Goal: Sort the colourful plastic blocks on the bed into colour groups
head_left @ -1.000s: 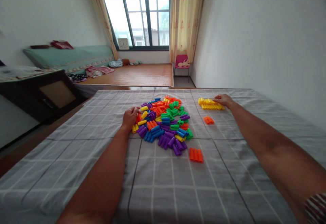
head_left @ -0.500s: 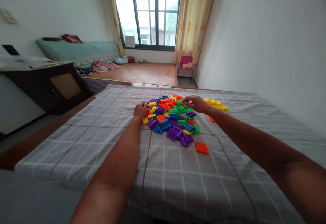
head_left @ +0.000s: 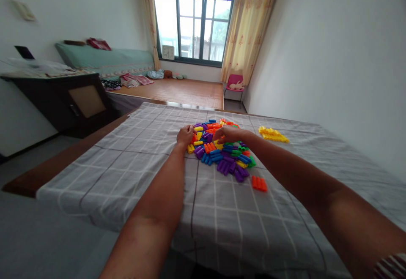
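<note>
At the lower right my striped sleeve ends, and from it my right forearm slants far inward across the checked cloth on the bench. My left forearm runs up more steeply. Nearest me on the cloth lies an orange piece, just beside the heap of coloured plastic pieces. My left hand rests against the heap's left edge, fingers curled together; I can't tell whether they grip anything. My right hand arches over the heap's middle, fingers bent down at a yellow piece; whether they pinch it, I can't tell. Apart, to the right, lie joined yellow pieces.
</note>
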`<state>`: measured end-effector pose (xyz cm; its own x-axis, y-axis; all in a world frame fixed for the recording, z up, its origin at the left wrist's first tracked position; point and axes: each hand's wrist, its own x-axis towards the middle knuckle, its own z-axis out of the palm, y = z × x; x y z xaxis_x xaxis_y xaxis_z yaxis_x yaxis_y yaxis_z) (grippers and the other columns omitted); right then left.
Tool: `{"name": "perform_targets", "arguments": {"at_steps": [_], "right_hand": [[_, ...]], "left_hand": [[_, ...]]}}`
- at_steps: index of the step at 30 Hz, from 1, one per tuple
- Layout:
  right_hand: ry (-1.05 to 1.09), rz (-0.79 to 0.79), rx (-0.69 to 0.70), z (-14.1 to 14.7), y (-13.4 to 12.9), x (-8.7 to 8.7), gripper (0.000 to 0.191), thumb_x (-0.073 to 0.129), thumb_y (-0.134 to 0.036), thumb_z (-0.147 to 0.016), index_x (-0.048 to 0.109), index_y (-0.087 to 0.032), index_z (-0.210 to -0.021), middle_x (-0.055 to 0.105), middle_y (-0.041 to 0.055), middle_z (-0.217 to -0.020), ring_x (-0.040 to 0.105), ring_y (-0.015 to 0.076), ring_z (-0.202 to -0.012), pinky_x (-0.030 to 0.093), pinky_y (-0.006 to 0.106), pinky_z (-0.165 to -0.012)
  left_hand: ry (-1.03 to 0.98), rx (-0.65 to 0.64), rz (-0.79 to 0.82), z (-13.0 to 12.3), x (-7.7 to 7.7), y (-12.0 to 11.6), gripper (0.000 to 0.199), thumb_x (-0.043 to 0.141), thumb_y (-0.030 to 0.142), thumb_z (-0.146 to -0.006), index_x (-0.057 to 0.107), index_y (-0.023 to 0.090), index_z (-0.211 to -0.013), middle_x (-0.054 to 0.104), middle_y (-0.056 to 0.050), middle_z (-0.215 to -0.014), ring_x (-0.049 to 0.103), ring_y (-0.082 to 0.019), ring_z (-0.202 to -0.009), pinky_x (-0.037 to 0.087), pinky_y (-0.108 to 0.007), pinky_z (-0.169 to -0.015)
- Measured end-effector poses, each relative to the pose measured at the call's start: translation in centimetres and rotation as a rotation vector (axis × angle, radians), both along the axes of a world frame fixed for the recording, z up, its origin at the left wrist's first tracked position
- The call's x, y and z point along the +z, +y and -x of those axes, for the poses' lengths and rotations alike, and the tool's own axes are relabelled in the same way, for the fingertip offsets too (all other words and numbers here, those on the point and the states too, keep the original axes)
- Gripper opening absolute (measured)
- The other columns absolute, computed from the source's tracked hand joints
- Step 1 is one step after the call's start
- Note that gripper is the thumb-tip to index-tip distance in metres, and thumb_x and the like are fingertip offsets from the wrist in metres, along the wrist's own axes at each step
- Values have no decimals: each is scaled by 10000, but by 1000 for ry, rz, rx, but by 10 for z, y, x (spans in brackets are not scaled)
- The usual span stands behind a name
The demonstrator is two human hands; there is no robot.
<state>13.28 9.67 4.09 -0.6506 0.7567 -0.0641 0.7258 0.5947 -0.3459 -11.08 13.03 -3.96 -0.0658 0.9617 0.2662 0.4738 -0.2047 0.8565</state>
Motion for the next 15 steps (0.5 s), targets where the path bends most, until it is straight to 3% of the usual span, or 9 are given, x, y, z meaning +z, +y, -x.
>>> {"name": "perform_targets", "arguments": {"at_steps": [4,8,10,15], "right_hand": [[376,115,-234,-32,-3,10,246,761,-353,-691,662,-182,-838,665,-8,-749,585,118,-660,433,220,-579],[631,278,-405,-71,-18,11,431,817,-394,-648,646,-192,-988,630,-32,-681,574,96,-594,451,204,-543],[701,371,-455,-91,-27,6,500,846,-409,-622,648,-191,-1026,654,-14,-703,616,111,-631,495,215,-578],[655,523,-611,-138,-42,-15,490,875,-501,-567,659,-162,-847,728,80,-789,675,160,-665,545,250,-586]], "left_hand": [[5,-7,-16,1,0,1,364,417,337,-898,713,159,-1012,760,-66,-863,648,-172,-708,442,-262,-628],[-5,-2,-11,0,0,0,368,422,364,-889,708,169,-1012,757,-59,-858,641,-169,-684,433,-258,-599],[-16,-6,-11,0,1,0,370,426,373,-884,705,170,-1017,756,-61,-856,640,-170,-677,431,-257,-591],[4,-11,-22,1,3,-3,386,424,383,-873,713,167,-1009,755,-59,-845,647,-177,-691,442,-259,-602]]}}
